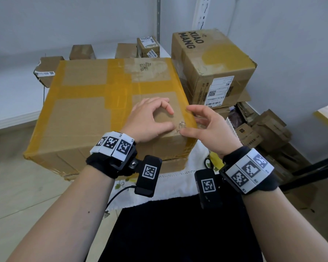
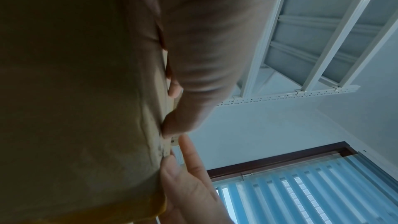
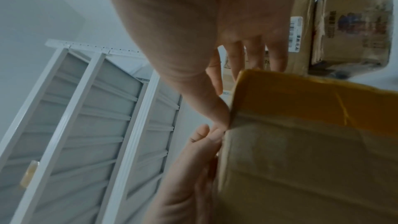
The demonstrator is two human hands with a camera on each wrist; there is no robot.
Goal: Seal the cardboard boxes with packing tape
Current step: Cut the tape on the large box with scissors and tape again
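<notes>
1. Resting on the near right corner of the large brown cardboard box (image 1: 95,118) with yellow tape bands, the left hand (image 1: 150,120) arches over the top face, thumb and fingertips touching the cardboard with a gap beneath, gripping nothing.
2. The right hand (image 1: 210,127) sits at the same corner, fingers loosely curled and apart, thumb tip touching the box edge; it holds nothing.
3. The big box lies on a surface covered by a white lace-edged cloth (image 1: 176,184), directly before the person.
4. Only the head view shows the yellow packing tape (image 1: 117,91) crossing the top in two bands and edging its sides.
5. Only the head view shows the tall brown carton printed XIAO MANG (image 1: 212,67), just right of the big box, and four smaller brown boxes (image 1: 80,52) behind it.
6. The left wrist view alone shows a window with blue vertical blinds (image 2: 312,190).
7. The right wrist view shows both hands meeting at the taped corner, plus two further boxes beyond the fingers.
8. Both wrist views show white metal shelving (image 3: 86,125) overhead.
9. Two black wrist bands with white square-patterned markers (image 1: 114,144) are worn, one per wrist.
</notes>
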